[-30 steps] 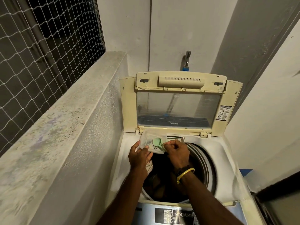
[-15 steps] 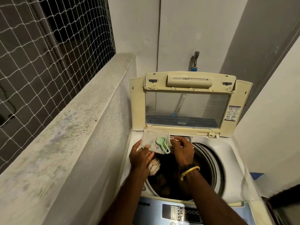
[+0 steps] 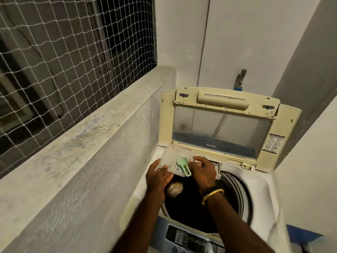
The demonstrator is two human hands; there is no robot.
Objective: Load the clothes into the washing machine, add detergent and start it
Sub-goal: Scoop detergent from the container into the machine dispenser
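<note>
A top-loading washing machine (image 3: 262,194) stands with its cream lid (image 3: 218,117) raised against the wall. Dark clothes and a pale garment (image 3: 175,189) lie in its drum. Over the drum's back left rim I hold a clear plastic detergent box (image 3: 173,157) with a green scoop (image 3: 182,164) lying on it. My left hand (image 3: 157,178) supports the box from below and left. My right hand (image 3: 203,170) grips the box's right edge beside the scoop's handle; that wrist wears a yellow bangle.
A rough concrete ledge (image 3: 82,152) runs along the left, with white netting (image 3: 63,52) above it. A tap (image 3: 241,77) sticks out of the wall behind the lid. The control panel (image 3: 191,240) is at the machine's near edge. A blue object (image 3: 300,236) lies low right.
My view has swung left and slightly up. Both hands stay on the detergent box, and the scoop has shifted a little on it.
</note>
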